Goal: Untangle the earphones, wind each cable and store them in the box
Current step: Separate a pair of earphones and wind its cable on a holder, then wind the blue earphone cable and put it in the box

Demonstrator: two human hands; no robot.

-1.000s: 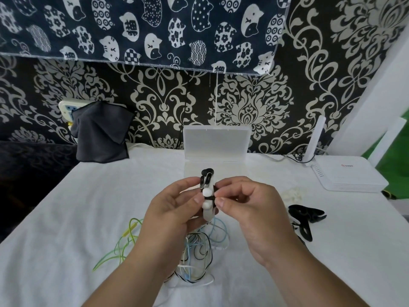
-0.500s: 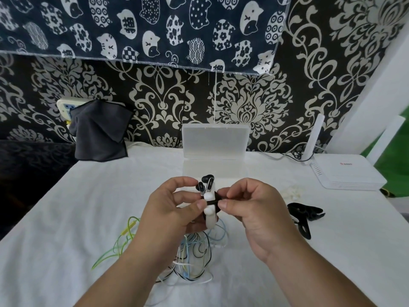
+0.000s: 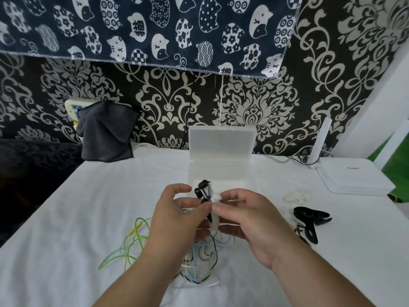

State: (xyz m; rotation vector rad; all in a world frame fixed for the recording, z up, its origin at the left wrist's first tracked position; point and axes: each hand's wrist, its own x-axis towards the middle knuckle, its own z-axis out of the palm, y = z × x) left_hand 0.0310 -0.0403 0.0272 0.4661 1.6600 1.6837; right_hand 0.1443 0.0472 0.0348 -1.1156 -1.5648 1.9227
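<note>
My left hand (image 3: pixel 177 216) and my right hand (image 3: pixel 247 220) meet above the table's middle and together pinch a small bundle. It holds black earbuds (image 3: pixel 202 189) sticking up and a white clip or tie (image 3: pixel 215 214) around their cable. Under the hands lies a tangle of black, blue and white cables (image 3: pixel 200 264). A green-yellow earphone cable (image 3: pixel 130 242) trails off to the left. The clear plastic box (image 3: pixel 250 185) stands open just behind the hands, its lid (image 3: pixel 221 144) upright.
Black clips (image 3: pixel 309 220) and small white pieces (image 3: pixel 295 196) lie to the right. A white router (image 3: pixel 352 178) sits at the far right, a dark cloth (image 3: pixel 106 134) hangs at the back left. A white cloth (image 3: pixel 66 218) covers the table.
My right thumb and finger have shifted along the white clip, and the black earbuds now tilt left, showing more clearly above my left fingers. The camera has tipped a little.
</note>
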